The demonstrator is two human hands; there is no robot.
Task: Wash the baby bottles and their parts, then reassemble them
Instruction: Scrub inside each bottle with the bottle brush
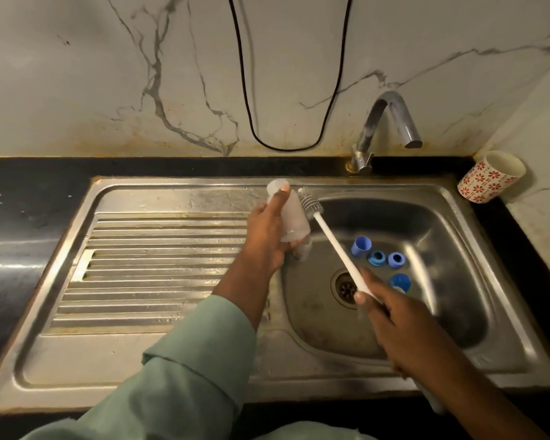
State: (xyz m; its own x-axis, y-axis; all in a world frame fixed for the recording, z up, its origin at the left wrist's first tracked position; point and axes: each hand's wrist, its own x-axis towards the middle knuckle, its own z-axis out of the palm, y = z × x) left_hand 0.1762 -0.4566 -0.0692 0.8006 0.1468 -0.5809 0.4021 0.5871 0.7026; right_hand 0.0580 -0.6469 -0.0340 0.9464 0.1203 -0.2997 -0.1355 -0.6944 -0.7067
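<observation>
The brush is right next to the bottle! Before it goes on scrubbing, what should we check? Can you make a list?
1. Left hand grips the bottle firmly: ok, fingers wrap around it.
2. Right hand holds the brush by its handle: ok.
3. Brush bristles reach the bottle: ok, the bristle head lies against the bottle's side, outside it.
4. Bottle held over the sink: ok, at the basin's left edge.
5. Water running from the tap: not ok, no stream shows.
6. Blue parts waiting in the basin: ok, four lie near the drain.
7. Soap on the brush: cannot tell.
</observation>
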